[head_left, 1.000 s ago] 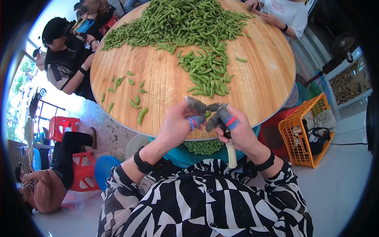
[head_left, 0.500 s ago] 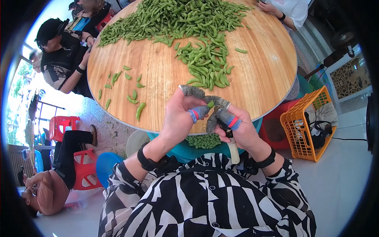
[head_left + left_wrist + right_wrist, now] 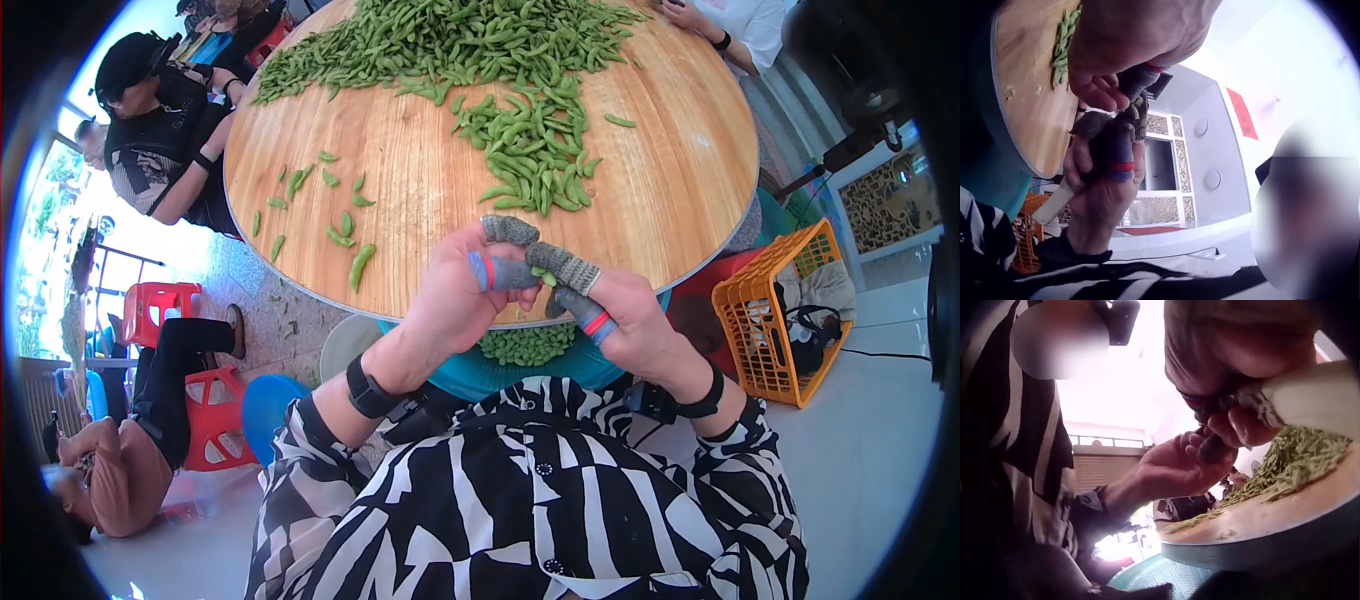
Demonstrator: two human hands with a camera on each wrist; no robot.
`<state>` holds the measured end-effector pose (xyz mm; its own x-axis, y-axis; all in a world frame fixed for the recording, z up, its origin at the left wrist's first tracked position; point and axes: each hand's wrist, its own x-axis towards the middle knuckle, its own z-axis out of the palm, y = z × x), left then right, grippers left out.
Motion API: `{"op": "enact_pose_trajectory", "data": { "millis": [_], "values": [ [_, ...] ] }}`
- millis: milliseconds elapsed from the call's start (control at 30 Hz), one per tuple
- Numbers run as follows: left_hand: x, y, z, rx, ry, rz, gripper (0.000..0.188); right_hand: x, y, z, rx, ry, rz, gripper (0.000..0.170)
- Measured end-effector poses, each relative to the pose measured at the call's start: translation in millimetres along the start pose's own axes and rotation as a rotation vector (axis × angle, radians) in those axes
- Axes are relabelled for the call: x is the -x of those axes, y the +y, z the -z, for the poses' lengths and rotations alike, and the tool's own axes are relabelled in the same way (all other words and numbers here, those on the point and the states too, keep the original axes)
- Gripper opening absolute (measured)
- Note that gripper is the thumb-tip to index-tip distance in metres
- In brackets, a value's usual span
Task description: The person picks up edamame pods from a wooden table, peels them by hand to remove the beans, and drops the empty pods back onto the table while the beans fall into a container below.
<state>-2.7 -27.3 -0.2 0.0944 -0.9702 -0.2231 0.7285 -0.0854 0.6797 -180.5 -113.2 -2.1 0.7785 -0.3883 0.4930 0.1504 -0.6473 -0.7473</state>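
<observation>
My left hand (image 3: 450, 290) and right hand (image 3: 635, 315) meet over the near edge of the round wooden table (image 3: 400, 150). Grey knitted covers are on their thumbs and index fingers. A green soybean pod (image 3: 543, 275), mostly hidden, is pinched by my left fingertips, with the right fingertips right at it. My right hand also grips a tool by its pale handle (image 3: 1054, 205), which in the right wrist view appears as a thick handle (image 3: 1313, 400); its working end is hidden by fingers. Beneath the hands, a teal basin (image 3: 470, 380) holds shelled green beans (image 3: 528, 346).
A big heap of soybean pods (image 3: 450, 45) covers the far side, trailing toward me. Several loose pods (image 3: 361, 267) lie at the left. An orange crate (image 3: 765, 345) stands to the right on the floor. A person in black (image 3: 150, 120) sits at the left; red stools (image 3: 215, 420) stand behind.
The right hand has turned, so the pale handle no longer shows in the head view. Its covered index finger now lies across the pod against the left fingertips.
</observation>
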Motion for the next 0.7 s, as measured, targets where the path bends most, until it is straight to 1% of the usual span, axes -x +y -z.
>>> {"op": "enact_pose_trajectory", "data": {
  "millis": [33, 67, 100, 133, 200, 233, 267, 300, 333, 367, 400, 433, 467, 500, 533, 600, 633, 700],
  "values": [
    [1, -4, -3, -0.02, 0.029, -0.046, 0.026, 3, -1, 1, -0.001, 0.0, -0.003, 0.033],
    [2, -7, -5, -0.022, 0.027, -0.047, 0.026, 3, -4, 4, -0.002, -0.039, -0.053, 0.033],
    [2, -10, -8, -0.121, 0.036, -0.013, 0.027, 2, -8, 6, -0.003, -0.079, -0.104, 0.033],
    [3, -13, -10, -0.219, 0.048, 0.022, 0.028, 4, -10, 6, -0.004, -0.081, -0.105, 0.033],
    [6, -20, -18, -0.257, 0.038, -0.006, 0.028, 8, -13, 5, -0.114, -0.061, -0.303, 0.03],
    [6, -21, -20, -0.299, 0.027, -0.037, 0.028, 10, -13, 5, -0.116, -0.067, -0.298, 0.03],
    [7, -21, -18, -0.3, 0.037, -0.047, 0.028, 11, -12, 5, -0.036, -0.074, -0.293, 0.029],
    [7, -20, -14, -0.417, -0.013, -0.022, 0.026, 12, -12, 4, 0.038, -0.081, -0.279, 0.028],
    [9, -16, -8, -0.539, -0.059, -0.001, 0.024, 12, -12, 3, 0.024, -0.09, -0.254, 0.028],
    [10, -10, -1, -0.55, -0.036, -0.025, 0.024, 14, -13, 5, 0.047, -0.103, -0.295, 0.028],
    [12, -4, 6, -0.972, -0.049, -0.284, 0.029, 16, -14, 6, 0.072, -0.116, -0.335, 0.028],
    [15, 2, 14, -1.395, -0.054, -0.538, 0.034, 18, -14, 8, 0.061, -0.131, -0.305, 0.028],
    [17, 8, 24, -1.819, -0.063, -0.791, 0.039, 20, -14, 9, -0.01, -0.123, -0.413, 0.028],
    [11, 14, 44, -1.8, -0.03, -0.812, 0.04, 22, -14, 10, -0.079, -0.113, -0.524, 0.028],
    [9, 24, 61, -1.813, -0.006, -0.82, 0.04, 24, -14, 9, -0.083, -0.125, -0.502, 0.028],
    [7, 51, 94, -2.103, 0.023, -0.827, 0.033, 24, -11, 8, -0.025, -0.162, -0.474, 0.028],
    [10, 62, 113, -2.118, 0.046, -0.833, 0.033, 24, -11, 7, 0.04, -0.177, -0.434, 0.028],
    [23, 83, 146, -2.267, 0.183, -0.711, 0.03, 25, -9, 6, 0.022, -0.16, -0.429, 0.028]
  ]
}}
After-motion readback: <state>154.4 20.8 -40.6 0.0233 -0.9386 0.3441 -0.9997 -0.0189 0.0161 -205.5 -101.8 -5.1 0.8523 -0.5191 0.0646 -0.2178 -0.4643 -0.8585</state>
